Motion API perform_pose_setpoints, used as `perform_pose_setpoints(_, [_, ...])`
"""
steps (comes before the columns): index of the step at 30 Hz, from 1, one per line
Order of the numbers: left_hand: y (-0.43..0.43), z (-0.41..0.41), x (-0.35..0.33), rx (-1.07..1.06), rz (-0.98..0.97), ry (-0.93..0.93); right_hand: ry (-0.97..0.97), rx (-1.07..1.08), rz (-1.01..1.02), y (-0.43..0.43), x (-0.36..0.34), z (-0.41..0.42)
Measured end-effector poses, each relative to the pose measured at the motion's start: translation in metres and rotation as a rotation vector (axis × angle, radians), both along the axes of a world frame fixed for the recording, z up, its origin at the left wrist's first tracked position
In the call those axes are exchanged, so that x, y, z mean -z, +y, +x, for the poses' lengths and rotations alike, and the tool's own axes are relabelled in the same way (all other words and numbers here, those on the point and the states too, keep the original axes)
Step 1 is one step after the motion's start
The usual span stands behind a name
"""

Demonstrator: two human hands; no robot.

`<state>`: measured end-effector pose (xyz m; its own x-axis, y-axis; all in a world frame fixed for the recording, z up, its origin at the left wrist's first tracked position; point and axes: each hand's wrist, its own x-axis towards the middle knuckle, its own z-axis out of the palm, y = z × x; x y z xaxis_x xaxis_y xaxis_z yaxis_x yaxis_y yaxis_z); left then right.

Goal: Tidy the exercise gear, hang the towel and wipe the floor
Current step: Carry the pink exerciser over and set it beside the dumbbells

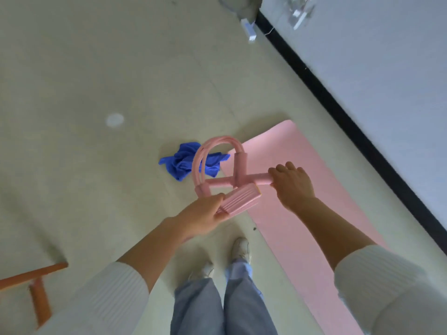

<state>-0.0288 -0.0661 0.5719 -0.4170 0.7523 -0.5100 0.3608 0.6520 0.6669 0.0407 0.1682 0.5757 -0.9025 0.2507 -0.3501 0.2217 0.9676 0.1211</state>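
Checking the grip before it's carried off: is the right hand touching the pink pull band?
Touching. The head view shows the right hand curled over the foam bar end of the pink pull band, with no gap between them.

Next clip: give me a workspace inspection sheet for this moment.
surface: pale floor with a white spot and a dark speck.
job's things: pink mat lying flat; blue towel crumpled on the floor; pink pull band held up.
clutter: orange frame, lower left.
hands: left hand grips the band's ribbed pedal; right hand grips its bar end.
cables: nothing clearly seen; far corner blurred.
surroundings: grey wall, black skirting.
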Motion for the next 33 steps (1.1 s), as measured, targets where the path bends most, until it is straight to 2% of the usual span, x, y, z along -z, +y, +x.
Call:
perform_pose_setpoints(7, [0.03,0.054,-0.123,0.284,0.008,0.107,0.183,0.344,0.073,-0.012,-0.123,0.128])
perform_pose_setpoints(10, [0.052,0.085,-0.151,0.427,0.004,0.15,0.242,0.464,0.107,-0.017,-0.147,0.193])
perform_pose_setpoints(15, [0.102,0.172,-0.189,0.657,0.029,0.054,0.226,0.671,0.138,-0.017,-0.173,0.316])
perform_pose_setpoints(22, [0.168,0.372,-0.204,1.064,0.096,0.128,0.287,1.019,0.197,-0.033,-0.192,0.54])
perform_pose_setpoints(26, [0.187,0.516,-0.218,1.193,0.071,0.087,0.282,1.147,0.214,-0.056,-0.208,0.691])
perform_pose_setpoints(31, [0.21,0.69,-0.226,1.372,0.129,0.196,0.277,1.33,0.257,-0.081,-0.225,0.861])
perform_pose_setpoints(33, [0.217,0.753,-0.228,1.456,0.184,0.311,0.284,1.435,0.299,-0.087,-0.228,0.917])
